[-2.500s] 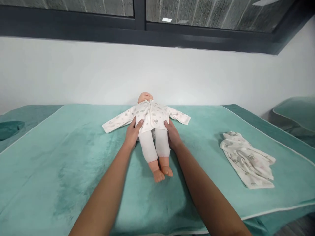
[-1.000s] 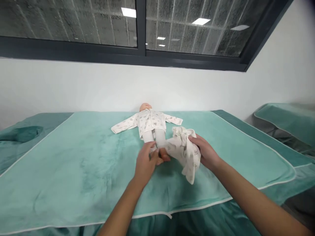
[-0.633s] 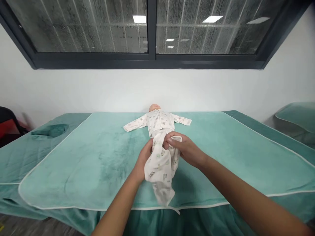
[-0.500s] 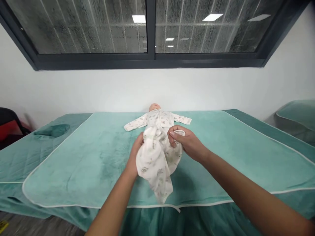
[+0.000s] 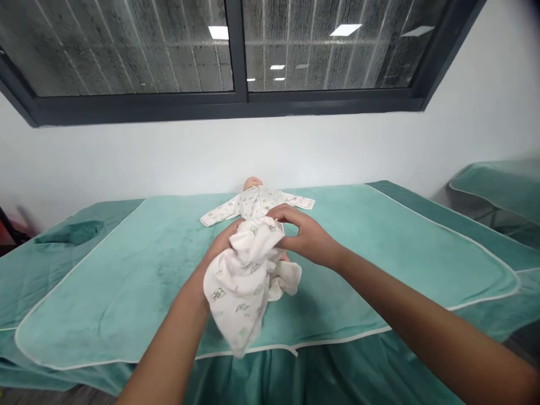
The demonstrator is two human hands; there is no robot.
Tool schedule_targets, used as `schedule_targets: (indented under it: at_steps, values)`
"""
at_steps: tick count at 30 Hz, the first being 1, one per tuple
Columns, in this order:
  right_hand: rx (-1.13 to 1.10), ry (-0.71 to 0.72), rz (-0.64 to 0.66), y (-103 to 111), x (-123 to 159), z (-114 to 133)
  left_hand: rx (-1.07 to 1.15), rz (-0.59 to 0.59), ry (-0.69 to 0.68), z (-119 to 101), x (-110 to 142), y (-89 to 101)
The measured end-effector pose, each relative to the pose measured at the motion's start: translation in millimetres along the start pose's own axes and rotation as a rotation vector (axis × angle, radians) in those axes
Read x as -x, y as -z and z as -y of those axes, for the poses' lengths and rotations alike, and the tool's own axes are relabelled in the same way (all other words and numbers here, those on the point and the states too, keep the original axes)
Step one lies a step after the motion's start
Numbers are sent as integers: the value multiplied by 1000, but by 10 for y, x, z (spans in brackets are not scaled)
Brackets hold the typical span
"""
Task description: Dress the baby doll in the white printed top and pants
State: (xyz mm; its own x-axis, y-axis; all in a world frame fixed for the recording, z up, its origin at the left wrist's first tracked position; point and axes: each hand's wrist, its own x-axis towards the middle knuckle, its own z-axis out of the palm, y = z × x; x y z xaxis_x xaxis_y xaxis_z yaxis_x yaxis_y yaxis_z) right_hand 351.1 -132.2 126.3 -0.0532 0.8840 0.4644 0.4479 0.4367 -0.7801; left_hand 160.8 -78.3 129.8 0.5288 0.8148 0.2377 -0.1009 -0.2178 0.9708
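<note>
A baby doll in a white printed top lies on its back at the far side of a teal blanket, head toward the wall. Both my hands hold a small white printed garment in the air just in front of the doll's legs, which it hides. My left hand is mostly covered by the bunched cloth and grips it from the left. My right hand pinches the garment's upper edge with curled fingers. The garment's loose end hangs down toward the blanket's front edge.
The blanket covers a padded table against a white wall under a dark-framed window. A dark teal folded cloth lies at the far left. Another teal-covered table stands to the right.
My right hand fetched the printed garment from the right of the blanket and brought it in front of the doll. Both hands now bunch it up, and the view shifted a little.
</note>
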Motion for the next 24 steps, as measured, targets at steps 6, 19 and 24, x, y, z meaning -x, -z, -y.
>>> schedule_targets:
  at_steps: [6,19,24]
  values:
    - [-210,-215,47,144,166,-160,-72,444,156,-56,73,307]
    - [-334,-132,-52,216,-67,122,-78,381,54,-64,-157,277]
    - [-228,-36,183,318,-225,321,145,-79,-117,-291,-263,-96]
